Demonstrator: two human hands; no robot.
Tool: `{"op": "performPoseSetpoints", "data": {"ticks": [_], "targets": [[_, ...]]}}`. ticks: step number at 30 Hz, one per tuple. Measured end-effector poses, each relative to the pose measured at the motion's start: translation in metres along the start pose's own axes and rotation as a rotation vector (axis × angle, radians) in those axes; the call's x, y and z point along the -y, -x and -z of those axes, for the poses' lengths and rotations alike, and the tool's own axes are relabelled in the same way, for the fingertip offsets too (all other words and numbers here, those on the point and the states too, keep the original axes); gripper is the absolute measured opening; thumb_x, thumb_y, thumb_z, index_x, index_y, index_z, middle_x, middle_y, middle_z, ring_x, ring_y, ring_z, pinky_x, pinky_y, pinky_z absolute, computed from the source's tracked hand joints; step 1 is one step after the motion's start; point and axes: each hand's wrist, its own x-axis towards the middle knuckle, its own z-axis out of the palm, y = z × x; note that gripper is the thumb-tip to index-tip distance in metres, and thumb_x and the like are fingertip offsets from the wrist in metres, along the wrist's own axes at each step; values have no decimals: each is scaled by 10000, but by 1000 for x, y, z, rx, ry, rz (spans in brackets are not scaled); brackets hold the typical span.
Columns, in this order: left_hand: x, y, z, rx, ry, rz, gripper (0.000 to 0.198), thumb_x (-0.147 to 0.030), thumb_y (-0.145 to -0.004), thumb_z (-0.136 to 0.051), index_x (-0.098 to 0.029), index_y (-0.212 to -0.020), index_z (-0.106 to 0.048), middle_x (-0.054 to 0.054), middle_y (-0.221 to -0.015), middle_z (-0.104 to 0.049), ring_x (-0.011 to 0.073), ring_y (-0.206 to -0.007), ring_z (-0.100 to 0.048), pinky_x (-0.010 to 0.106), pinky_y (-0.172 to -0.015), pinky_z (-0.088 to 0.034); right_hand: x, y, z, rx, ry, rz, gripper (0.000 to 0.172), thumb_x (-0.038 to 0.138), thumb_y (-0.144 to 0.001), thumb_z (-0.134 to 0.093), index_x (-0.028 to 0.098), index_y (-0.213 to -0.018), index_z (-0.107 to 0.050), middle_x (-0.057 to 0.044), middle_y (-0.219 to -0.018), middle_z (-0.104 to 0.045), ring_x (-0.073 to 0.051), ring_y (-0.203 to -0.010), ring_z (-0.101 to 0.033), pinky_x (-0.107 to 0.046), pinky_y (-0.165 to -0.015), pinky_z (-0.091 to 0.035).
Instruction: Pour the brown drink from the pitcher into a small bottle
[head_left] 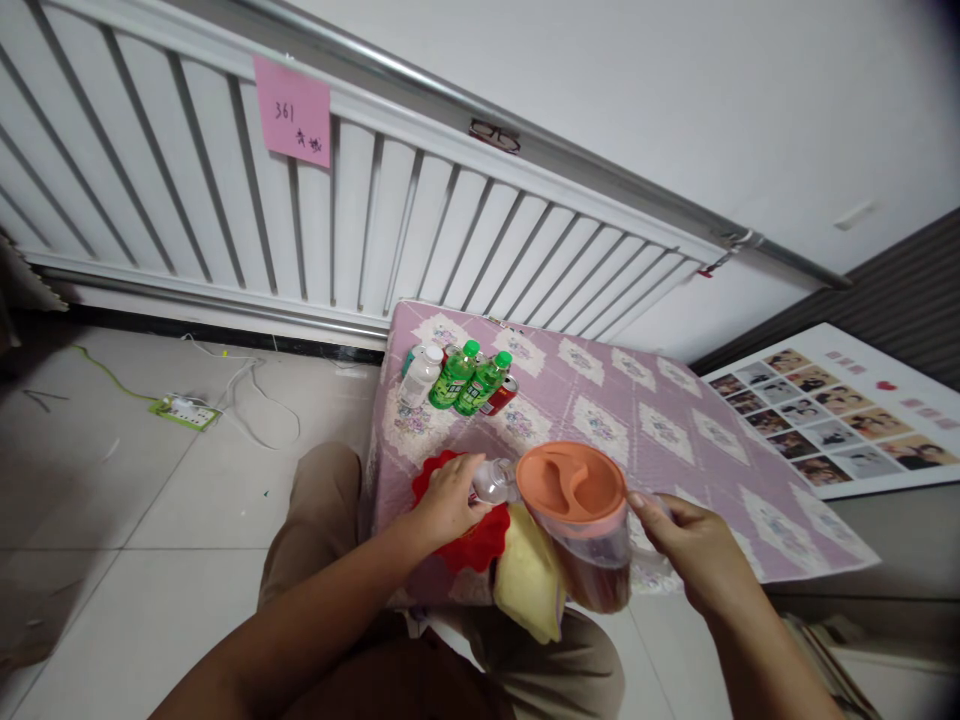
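In the head view, your left hand point(446, 497) sits low in the centre of the frame, its grip closed around a small clear bottle point(495, 481) that lies tilted over a red mat point(480, 546) at the near edge of the counter point(675, 420). Just right of it, your right hand point(691, 552) has its grip curled round the handle of a clear pitcher point(600, 570), thumb by the rim of the orange lid point(574, 484). The pitcher holds brown liquid and touches the bottle's mouth end. A yellow bag point(529, 588) rests against the pitcher's lower left. Further up the counter, left of centre, two green bottles point(469, 378), a white bottle point(420, 374) and a red can point(501, 397) stand close together. A white radiator point(375, 230) with a pink note point(292, 110) fills the upper left.
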Motion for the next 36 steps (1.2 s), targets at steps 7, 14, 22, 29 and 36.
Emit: {"op": "performPoseSetpoints", "data": {"ticks": [7,14,22,29,36], "targets": [[-1,0,1,-4,-2,-3,739,-234,-765,-796,-238,-1411,-436,129,-1430,-571,338,-1343,-528,545,-1117,-432,15,3,2,19,32,-3,529,697,-694,-586,249,-502,-380,43,-524,-300,-116,-514,-286,-271,-471,-248],[-3,1,3,-4,-17,-8,732,-236,-770,-796,-233,-1404,-432,134,-1428,-574,338,-1339,-535,543,-1111,-442,9,3,1,16,68,-5,523,698,-712,-565,247,-519,-383,42,-532,-303,-119,-525,-290,-269,-479,-250],[-2,0,2,-4,-21,0,739,-242,-766,-797,-251,-1406,-427,119,-1423,-577,332,-1335,-534,532,-1106,-445,7,2,1,13,48,17,529,695,-715,-581,247,-516,-382,48,-538,-282,-113,-520,-274,-264,-466,-238],[-3,0,3,9,-13,4,730,-249,-779,-787,-239,-1414,-427,127,-1442,-564,339,-1348,-523,533,-1124,-425,5,2,1,12,69,23,534,695,-737,-576,244,-523,-386,45,-538,-293,-116,-520,-286,-262,-467,-249],[-6,1,4,2,-10,3,724,-226,-776,-783,-238,-1411,-435,129,-1431,-573,347,-1340,-529,530,-1109,-436,2,2,1,18,57,43,534,677,-769,-570,250,-523,-366,49,-528,-288,-115,-510,-285,-262,-463,-255]]}}
